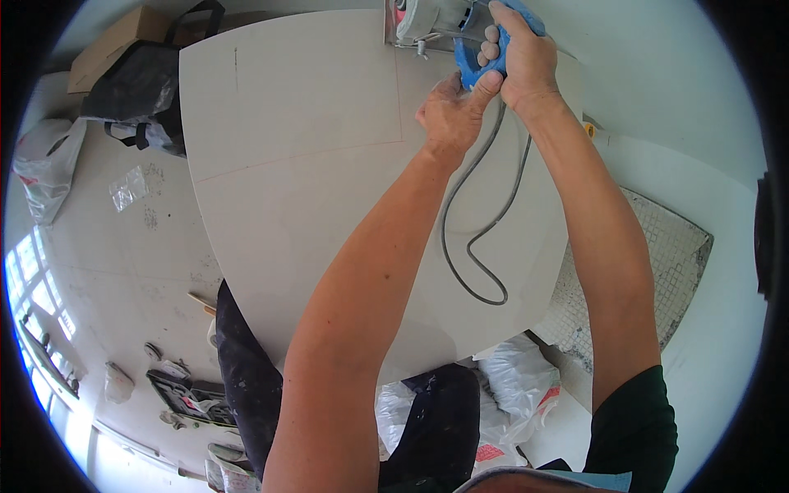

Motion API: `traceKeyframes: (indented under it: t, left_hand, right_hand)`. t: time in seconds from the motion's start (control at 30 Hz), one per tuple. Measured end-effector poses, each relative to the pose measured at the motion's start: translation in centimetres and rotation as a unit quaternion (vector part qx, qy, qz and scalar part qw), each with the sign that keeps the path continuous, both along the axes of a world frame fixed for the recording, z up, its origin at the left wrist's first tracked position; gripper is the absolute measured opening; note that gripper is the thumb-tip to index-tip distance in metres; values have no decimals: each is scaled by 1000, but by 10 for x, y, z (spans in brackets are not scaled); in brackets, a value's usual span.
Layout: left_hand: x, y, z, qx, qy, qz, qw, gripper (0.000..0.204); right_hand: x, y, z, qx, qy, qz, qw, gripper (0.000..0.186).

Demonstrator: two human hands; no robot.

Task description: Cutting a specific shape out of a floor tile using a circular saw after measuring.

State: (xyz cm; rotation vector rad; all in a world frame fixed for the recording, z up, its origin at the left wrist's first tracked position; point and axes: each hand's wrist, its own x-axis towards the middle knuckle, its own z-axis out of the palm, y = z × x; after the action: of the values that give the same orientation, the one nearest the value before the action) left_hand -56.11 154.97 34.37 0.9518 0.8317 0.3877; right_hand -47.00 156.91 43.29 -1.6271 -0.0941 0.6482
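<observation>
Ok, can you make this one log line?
right hand: gripping blue handle of grey metal power tool | left hand: holding handle's near end | looped grey cord: on large pale board

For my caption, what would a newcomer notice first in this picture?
The blue-handled power tool at the top edge, with the left hand and right hand on it, draws the eye first. A grey cable loops across the pale board below. Upper left, a black bag sits by a cardboard box.
</observation>
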Motion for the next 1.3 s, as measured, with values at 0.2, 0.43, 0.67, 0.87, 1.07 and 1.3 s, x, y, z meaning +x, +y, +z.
traceKeyframes:
  t: [0.2,0.43,0.67,0.87,1.07,1.3]
  left_hand:
    - [1,0,1,-10,-6,-3,1000,68]
    - [1,0,-1,9,-4,1,1000,66]
    - [4,-1,-3,11,0,-1,1000,66]
    - [5,1,-2,13,24,-13,1000,69]
    - [5,2,-2,4,-9,-6,1000,74]
    - [4,5,3,-2,23,-23,999,75]
  right_hand:
    - [0,0,0,6,-6,3,1000,22]
    - [10,-4,-10,18,-6,22,1000,22]
    - [2,2,-1,-6,0,9,1000,22]
    - [4,2,-1,-12,7,-5,1000,22]
    - [9,2,-6,-13,-5,7,1000,22]
    - [11,3,-4,-24,-9,18,1000,22]
